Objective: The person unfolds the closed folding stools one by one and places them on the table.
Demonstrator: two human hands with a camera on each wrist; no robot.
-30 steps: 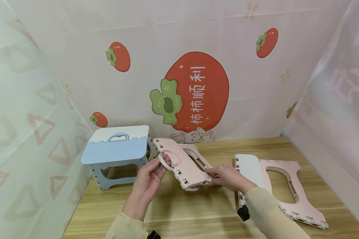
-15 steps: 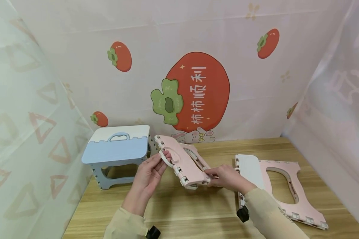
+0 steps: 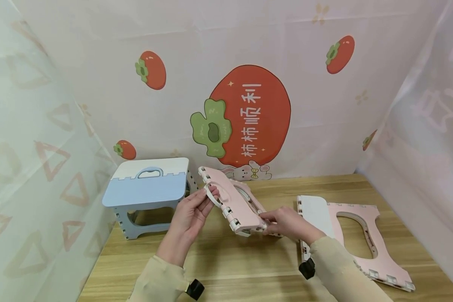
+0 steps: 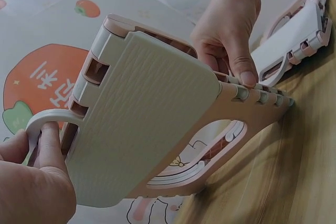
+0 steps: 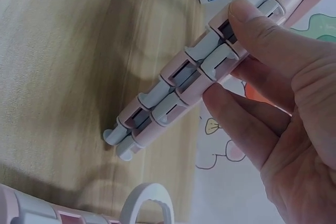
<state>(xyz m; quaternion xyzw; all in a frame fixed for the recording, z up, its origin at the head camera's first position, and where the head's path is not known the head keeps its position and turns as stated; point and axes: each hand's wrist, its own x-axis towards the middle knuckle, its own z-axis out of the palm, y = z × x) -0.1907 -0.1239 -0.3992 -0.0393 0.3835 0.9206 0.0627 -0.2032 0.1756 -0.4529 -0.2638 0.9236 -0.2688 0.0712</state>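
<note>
Plastic in pale pink and white makes up the folding stool (image 3: 239,209) that we hold tilted over the middle of the desk (image 3: 241,268): one face pink, the other white and finely ribbed, its leg panel pierced by a rounded opening, its edges lined with hinge knuckles. To our left a blue-and-white stool (image 3: 147,191) stands unfolded on the wood-grained surface; to our right another pink-and-white stool (image 3: 317,216) lies flat. Behind, we read 柿柿顺利 in white across a big red persimmon (image 3: 269,126) printed on the backdrop (image 3: 313,105). The fingers of our left hand (image 3: 190,214) curl through the white loop handle (image 4: 52,115), while those of our right hand (image 3: 288,224) pinch the hinged leg edge (image 5: 186,90) between thumb and fingertips. Whether a lower corner touches the desk, we cannot tell.
</note>
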